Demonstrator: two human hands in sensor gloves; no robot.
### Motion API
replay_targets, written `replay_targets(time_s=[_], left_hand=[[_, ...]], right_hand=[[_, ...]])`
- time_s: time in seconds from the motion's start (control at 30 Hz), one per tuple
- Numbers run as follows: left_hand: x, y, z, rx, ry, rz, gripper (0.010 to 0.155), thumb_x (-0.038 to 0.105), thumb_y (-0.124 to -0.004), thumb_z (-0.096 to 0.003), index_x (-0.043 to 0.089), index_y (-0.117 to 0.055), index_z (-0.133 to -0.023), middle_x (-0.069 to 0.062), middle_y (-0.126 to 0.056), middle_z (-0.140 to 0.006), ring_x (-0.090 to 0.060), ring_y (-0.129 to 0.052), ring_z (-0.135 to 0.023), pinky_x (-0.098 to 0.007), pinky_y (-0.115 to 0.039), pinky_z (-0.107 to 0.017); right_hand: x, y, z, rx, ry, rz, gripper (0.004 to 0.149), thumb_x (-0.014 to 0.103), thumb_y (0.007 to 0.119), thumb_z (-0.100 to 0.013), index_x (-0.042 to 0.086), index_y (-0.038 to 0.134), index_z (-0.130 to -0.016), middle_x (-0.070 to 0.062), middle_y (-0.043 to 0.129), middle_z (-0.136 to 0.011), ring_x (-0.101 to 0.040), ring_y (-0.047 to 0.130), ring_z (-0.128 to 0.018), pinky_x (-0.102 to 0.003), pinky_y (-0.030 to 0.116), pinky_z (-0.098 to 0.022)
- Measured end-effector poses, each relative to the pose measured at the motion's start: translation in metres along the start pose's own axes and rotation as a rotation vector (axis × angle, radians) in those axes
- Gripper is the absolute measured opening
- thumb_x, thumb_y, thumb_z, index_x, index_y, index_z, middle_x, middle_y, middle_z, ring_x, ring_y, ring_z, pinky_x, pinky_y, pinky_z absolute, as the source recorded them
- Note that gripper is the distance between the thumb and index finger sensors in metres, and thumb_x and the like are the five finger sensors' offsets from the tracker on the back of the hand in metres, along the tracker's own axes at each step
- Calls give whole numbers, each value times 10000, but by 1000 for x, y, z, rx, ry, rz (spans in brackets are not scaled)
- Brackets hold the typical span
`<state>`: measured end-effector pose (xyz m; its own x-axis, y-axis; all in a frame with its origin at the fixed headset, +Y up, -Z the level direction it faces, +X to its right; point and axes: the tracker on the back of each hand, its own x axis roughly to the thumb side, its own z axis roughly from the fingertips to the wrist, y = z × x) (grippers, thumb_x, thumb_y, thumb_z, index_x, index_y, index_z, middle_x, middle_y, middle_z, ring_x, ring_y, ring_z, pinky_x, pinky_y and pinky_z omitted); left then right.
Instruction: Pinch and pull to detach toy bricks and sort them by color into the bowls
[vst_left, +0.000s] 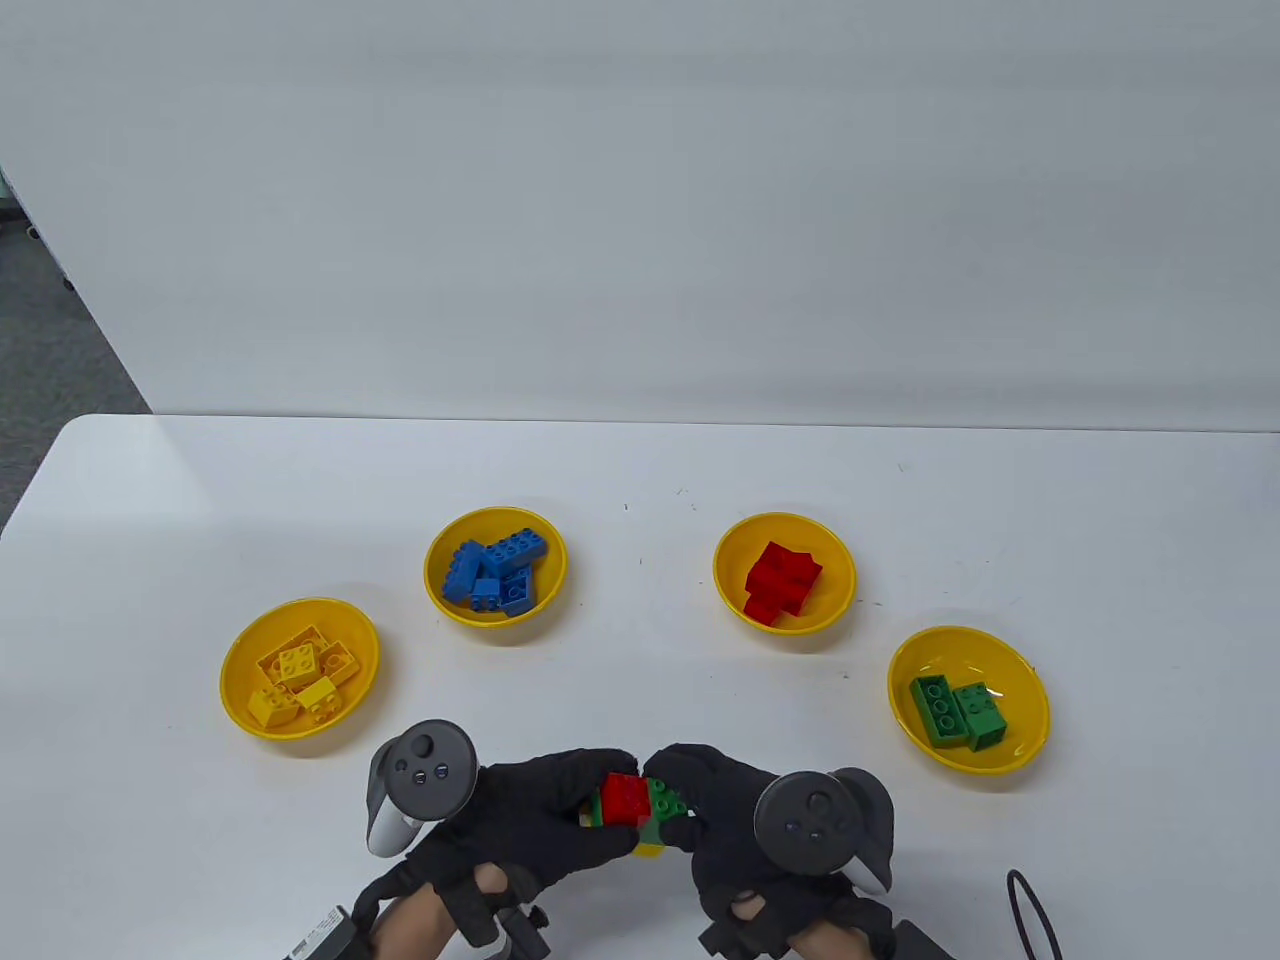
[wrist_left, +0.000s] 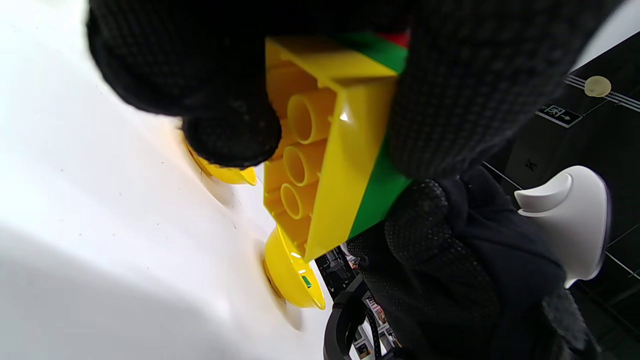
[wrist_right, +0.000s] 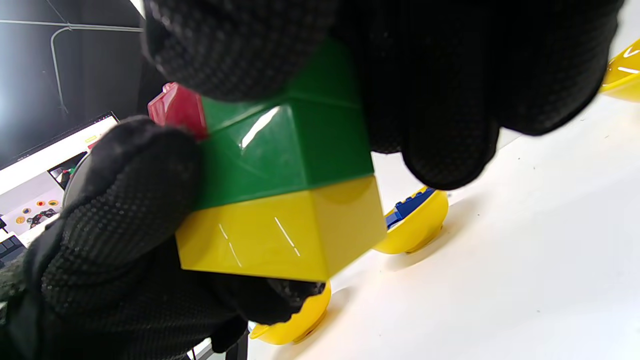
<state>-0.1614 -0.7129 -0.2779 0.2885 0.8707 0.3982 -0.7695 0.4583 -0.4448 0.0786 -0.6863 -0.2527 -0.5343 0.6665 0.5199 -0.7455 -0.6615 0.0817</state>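
Note:
Both gloved hands meet at the table's near edge around one stack of joined bricks: a red brick (vst_left: 624, 797) on top, a green brick (vst_left: 667, 800) under it, a yellow brick (vst_left: 648, 850) at the bottom. My left hand (vst_left: 560, 805) grips the stack's left side, fingers by the red brick. My right hand (vst_left: 700, 795) holds the right side at the green brick. In the left wrist view the yellow brick (wrist_left: 325, 150) shows its hollow underside below the green brick (wrist_left: 380, 190). The right wrist view has the green brick (wrist_right: 285, 145) above the yellow brick (wrist_right: 280, 235), with the red brick (wrist_right: 177, 107) behind.
Four yellow bowls stand in an arc on the white table: one with yellow bricks (vst_left: 300, 668), one with blue bricks (vst_left: 495, 565), one with red bricks (vst_left: 784, 573), one with two green bricks (vst_left: 968, 710). A black cable (vst_left: 1035, 915) lies at the near right.

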Motion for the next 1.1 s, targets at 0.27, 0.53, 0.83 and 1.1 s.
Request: replay_targets(time_s=[0.27,0.53,0.83,1.1], left_hand=[[-3,1,-1,-12,9,23,651,444,-1066,-387,175,-841,-936,-196,-960,-869,-410,-1057,-587,-521,-908,-388],[-4,4,-2,-55,8,11,652,405,-1086,-373,208,-844,-945,-169,-957,-914,-440,-1033,-674,-544,-900,-443],[-12,10,1,-10,70,39,660,421,-1064,-388,197,-818,-957,-178,-941,-918,-427,-1021,-675,-538,-892,-450],[-18,15,4,37,127,52,675,413,-1042,-406,183,-770,-980,-201,-892,-944,-440,-986,-697,-542,-875,-476]], right_hand=[[-6,1,-1,9,47,-75,591,239,723,-248,-21,918,-741,-268,927,-762,-453,1059,-525,-637,855,-400],[-26,0,-3,16,156,-337,597,229,684,-260,-43,951,-720,-289,958,-729,-478,1074,-495,-645,864,-378],[-35,-46,-5,-125,136,-251,608,271,804,-342,-59,802,-852,-328,796,-860,-543,927,-643,-711,744,-441],[-83,-156,23,-471,257,517,605,256,848,-364,89,749,-937,-300,694,-968,-561,803,-794,-754,644,-528]])
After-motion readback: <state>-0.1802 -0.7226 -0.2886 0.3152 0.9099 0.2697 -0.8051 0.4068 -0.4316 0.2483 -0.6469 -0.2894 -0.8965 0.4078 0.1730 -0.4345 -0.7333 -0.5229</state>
